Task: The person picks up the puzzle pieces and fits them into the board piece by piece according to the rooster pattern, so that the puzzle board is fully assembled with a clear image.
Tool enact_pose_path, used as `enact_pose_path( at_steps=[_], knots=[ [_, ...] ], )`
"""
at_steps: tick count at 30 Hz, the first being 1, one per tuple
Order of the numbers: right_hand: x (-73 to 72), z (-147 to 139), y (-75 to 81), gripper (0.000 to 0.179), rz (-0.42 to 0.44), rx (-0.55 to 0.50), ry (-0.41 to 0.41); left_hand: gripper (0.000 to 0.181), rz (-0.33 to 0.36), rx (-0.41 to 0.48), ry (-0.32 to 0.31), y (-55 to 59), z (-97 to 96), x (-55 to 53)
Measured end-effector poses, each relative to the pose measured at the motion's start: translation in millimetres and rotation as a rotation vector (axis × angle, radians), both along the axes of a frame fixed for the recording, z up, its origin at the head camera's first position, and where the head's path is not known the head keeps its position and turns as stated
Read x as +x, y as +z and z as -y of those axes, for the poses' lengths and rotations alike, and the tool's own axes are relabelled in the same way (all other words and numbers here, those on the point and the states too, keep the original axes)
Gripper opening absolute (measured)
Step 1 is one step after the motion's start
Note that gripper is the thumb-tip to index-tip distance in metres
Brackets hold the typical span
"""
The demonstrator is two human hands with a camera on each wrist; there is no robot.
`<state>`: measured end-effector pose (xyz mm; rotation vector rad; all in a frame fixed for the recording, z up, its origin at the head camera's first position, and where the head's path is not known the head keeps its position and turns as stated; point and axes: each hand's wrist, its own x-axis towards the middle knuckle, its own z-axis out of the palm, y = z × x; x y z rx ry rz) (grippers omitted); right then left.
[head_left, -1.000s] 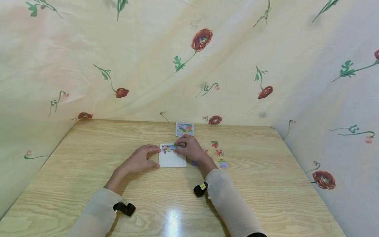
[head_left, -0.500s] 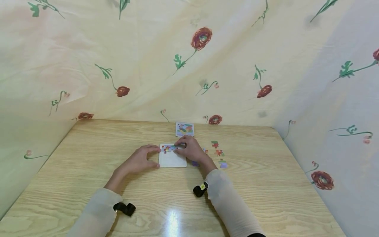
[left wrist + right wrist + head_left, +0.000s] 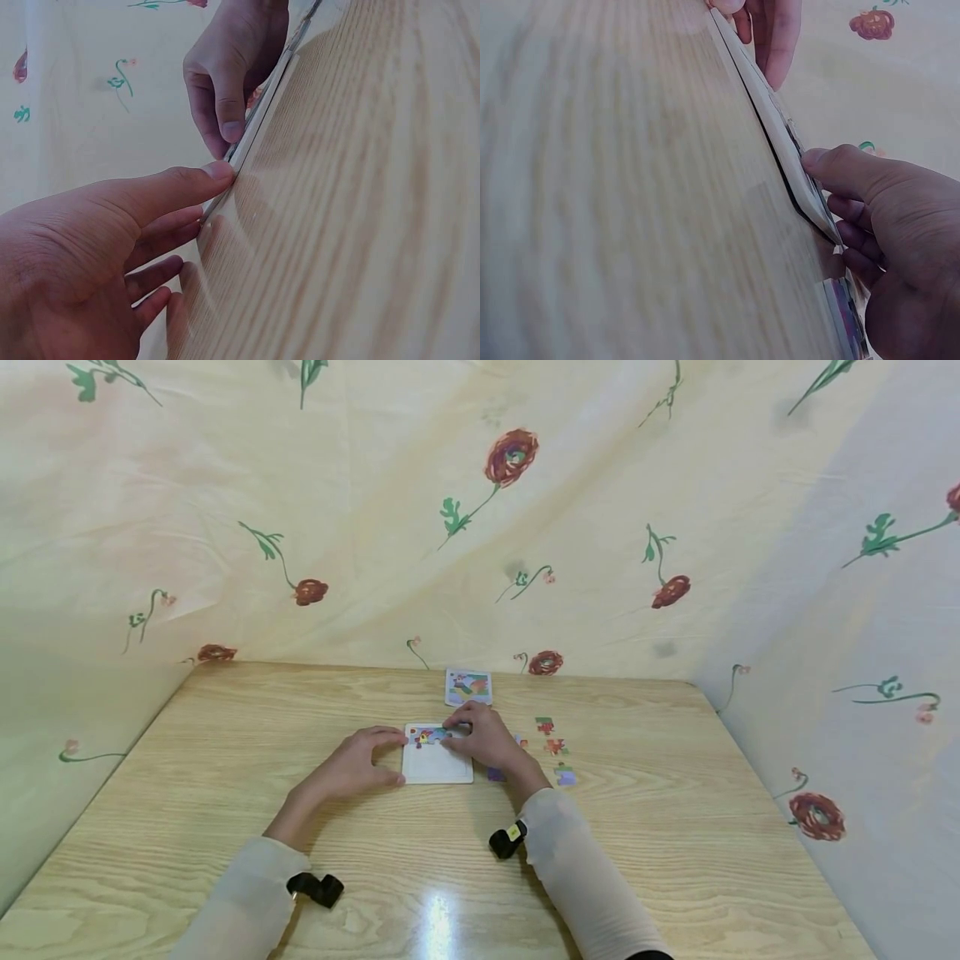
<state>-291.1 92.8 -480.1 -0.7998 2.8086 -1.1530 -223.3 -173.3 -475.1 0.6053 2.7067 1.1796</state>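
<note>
The white square puzzle board (image 3: 438,767) lies on the table, with joined puzzle pieces (image 3: 424,737) along the left and middle of its far side. My left hand (image 3: 358,763) holds the board's left edge, thumb near the front corner and fingertips farther back. Over the board's far right part, my right hand (image 3: 483,737) pinches a puzzle piece between thumb and fingers; that piece is mostly hidden. In the left wrist view the left thumb (image 3: 217,171) touches the board's rim. The right wrist view has the right thumb (image 3: 817,159) on the board's top.
Loose puzzle pieces (image 3: 556,747) lie right of the board, some partly behind the right hand and wrist. A small picture card (image 3: 468,687) lies beyond the board, close to the floral cloth (image 3: 360,527) behind the wooden table (image 3: 240,735).
Both hands stay almost where they were. The right fingertips shift very slightly at the far side of the board, and a little more of the joined pieces' yellow part shows.
</note>
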Motion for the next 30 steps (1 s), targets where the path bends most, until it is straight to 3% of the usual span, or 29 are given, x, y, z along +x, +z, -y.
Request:
enact_pose_path(
  at_steps=[30],
  knots=[
    [-4.5,-3.3,5.6,0.021,0.018,0.013,0.04,0.063,0.021,-0.008,0.005,2.1,-1.4,-1.5]
  ],
)
